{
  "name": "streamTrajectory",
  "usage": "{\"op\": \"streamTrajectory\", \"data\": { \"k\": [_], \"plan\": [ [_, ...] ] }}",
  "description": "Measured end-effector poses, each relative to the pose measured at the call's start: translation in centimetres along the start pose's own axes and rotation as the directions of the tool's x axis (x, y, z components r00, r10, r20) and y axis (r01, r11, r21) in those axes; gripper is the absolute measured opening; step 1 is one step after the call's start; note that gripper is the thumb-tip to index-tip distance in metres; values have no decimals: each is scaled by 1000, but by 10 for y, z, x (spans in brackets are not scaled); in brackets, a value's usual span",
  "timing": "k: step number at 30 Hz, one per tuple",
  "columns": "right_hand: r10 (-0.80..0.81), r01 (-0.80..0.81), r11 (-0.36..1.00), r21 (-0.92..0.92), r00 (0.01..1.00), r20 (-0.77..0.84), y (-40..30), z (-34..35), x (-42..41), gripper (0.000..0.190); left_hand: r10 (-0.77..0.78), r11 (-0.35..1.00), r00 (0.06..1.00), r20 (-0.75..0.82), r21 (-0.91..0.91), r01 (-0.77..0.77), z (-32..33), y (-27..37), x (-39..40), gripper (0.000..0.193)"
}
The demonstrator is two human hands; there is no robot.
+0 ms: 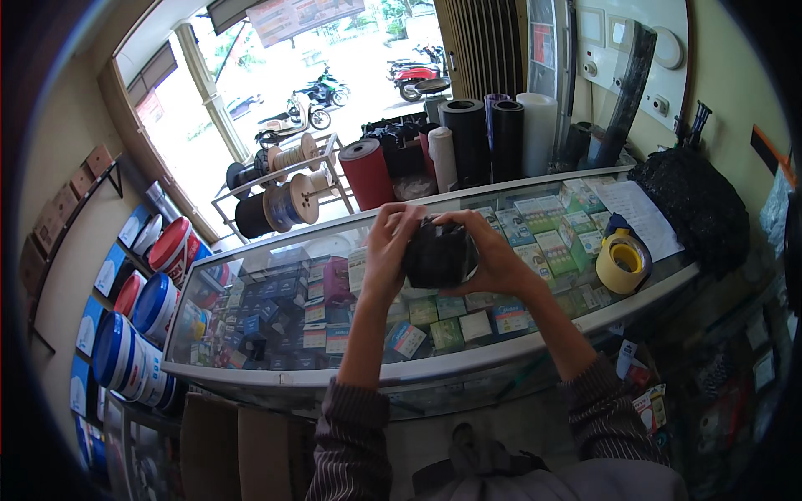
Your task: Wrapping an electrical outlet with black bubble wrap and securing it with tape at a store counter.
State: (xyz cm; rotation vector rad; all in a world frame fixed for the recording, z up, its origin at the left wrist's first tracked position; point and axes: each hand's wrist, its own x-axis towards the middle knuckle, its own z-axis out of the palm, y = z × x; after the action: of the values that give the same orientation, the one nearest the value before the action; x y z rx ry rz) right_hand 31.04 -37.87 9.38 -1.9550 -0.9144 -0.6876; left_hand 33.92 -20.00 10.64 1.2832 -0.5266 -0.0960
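Between my two hands is a dark, compact bundle (438, 257) that looks wrapped in black plastic. My left hand (390, 247) grips its left side, fingers bent over the top. Around its right side curves my right hand (495, 257), with the thumb low and the fingers at the upper edge. The bundle is held over a glass display counter (276, 377). Under the glass lie many small product boxes (407, 338). What the bundle contains is hidden.
On the counter's right are tape rolls (608, 266), a sheet with writing (639, 210) and a heap of black plastic (689, 206). Beyond it stand a red roll (368, 178), black rolls (463, 144) and cable spools (288, 203). Paint buckets (122, 360) line the left; a cardboard box (210, 448) sits below.
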Motion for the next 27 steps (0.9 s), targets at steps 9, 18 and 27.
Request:
{"op": "streamTrajectory", "data": {
  "k": [9, 18, 27],
  "plan": [
    [-43, 18, 978, -206, 992, -115, -57, 62, -15, 80, 485, 867, 536, -691, 463, -187, 37, -35, -119, 40],
    [-138, 67, 908, -413, 979, -146, -61, 129, -43, 60, 149, 983, 474, -868, 79, -166, 7, -48, -116, 38],
    [71, -71, 997, 18, 997, -2, -76, 87, -37, 53, -64, 952, 567, -821, -221, -213, -5, -38, -123, 54]
  ]
}}
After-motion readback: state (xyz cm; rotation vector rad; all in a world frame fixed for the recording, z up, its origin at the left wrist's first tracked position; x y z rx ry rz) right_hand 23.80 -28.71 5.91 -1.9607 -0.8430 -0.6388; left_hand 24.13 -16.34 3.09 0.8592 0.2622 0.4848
